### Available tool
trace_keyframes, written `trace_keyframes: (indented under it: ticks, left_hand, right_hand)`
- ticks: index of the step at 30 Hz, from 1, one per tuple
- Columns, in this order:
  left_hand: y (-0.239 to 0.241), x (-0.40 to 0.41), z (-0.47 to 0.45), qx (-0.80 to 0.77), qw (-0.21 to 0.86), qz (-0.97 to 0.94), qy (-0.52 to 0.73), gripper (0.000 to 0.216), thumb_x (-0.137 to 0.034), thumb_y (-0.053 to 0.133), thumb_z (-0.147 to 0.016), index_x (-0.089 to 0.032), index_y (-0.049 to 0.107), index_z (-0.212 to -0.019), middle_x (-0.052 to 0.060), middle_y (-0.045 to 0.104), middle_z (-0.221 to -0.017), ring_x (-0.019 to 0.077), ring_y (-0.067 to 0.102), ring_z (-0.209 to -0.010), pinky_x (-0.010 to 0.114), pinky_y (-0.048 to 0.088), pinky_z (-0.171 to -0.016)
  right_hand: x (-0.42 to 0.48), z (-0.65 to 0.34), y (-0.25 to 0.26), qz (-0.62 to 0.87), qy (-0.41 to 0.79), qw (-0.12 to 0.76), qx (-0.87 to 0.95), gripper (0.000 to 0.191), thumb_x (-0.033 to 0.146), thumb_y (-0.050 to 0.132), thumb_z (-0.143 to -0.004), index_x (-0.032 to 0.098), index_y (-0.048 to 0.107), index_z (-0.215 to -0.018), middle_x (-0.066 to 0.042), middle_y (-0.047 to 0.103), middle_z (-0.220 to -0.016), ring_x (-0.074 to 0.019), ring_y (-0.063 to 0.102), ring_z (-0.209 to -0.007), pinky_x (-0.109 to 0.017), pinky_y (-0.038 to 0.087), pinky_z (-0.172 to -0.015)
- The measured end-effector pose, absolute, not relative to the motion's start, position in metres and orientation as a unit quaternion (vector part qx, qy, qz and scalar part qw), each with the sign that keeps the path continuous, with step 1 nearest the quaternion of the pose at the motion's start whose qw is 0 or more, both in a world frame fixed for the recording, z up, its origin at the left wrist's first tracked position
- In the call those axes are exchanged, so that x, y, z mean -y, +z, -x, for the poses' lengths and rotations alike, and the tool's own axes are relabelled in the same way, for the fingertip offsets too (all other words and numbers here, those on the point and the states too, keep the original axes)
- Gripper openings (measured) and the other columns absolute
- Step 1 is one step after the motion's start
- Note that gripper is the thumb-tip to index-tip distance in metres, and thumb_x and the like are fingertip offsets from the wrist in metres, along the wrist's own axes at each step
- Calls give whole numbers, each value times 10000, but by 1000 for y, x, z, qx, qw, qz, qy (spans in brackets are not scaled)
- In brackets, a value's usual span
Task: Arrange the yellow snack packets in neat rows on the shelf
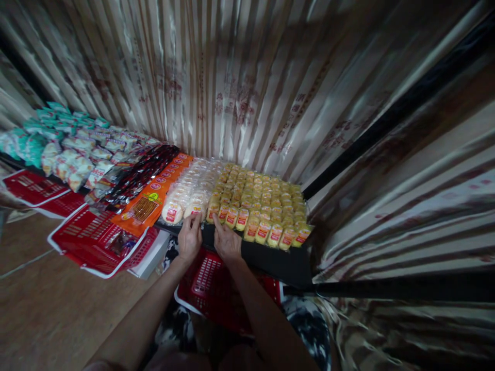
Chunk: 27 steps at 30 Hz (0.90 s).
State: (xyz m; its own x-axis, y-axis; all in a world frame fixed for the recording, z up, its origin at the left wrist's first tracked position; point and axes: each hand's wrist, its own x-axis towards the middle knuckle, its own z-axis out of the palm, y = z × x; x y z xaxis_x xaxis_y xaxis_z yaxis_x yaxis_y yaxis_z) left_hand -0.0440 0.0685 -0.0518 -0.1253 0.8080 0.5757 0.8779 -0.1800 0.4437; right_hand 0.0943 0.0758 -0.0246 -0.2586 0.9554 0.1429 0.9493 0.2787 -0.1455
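My left hand (189, 238) and my right hand (227, 242) rest side by side at the front edge of a low black shelf (278, 263). Their fingertips reach the front row of wrapped snacks, at the seam between the pale round cakes (189, 193) and the yellow cakes with red labels (263, 203). The left fingers touch a pale cake packet; the right fingers curl down at the first yellow packet. Whether either hand grips a packet is hidden by the backs of the hands.
Left of the cakes lie orange packets (154, 198), dark red packets (143, 172), and white and teal bags (58, 144). Red plastic baskets (96, 242) sit on the wooden floor; another red basket (216, 288) is under my arms. A striped shiny curtain (247, 82) hangs behind and right.
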Motion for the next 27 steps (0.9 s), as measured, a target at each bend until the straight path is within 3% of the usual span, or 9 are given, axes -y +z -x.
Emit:
trace_keyframes:
  ticks: [15,22,27]
  left_hand:
    - [-47,-64,44,646,0,626,-437,347,-156,366,-893,-154,562,-1180,100,543,-1016,173,551,-982,321,487,-893]
    - [-50,-67,27,589,-60,705,-390,448,-96,334,-862,-154,463,-1287,119,492,-1265,180,458,-1210,333,411,-1026]
    - [-52,-69,25,605,-91,668,-422,400,-117,337,-861,-149,517,-1218,108,513,-1224,170,504,-1156,324,424,-1010]
  right_hand:
    - [-76,-93,-23,588,26,108,801,549,274,328,-922,310,178,-1448,-43,627,-882,-135,604,-735,-205,444,-626]
    - [-76,-95,-21,588,39,111,801,538,267,336,-923,290,207,-1444,-46,638,-899,-125,607,-765,-191,432,-642]
    - [-73,-97,-23,571,47,134,809,505,269,346,-924,283,282,-1425,-36,652,-906,-128,611,-804,-195,434,-688]
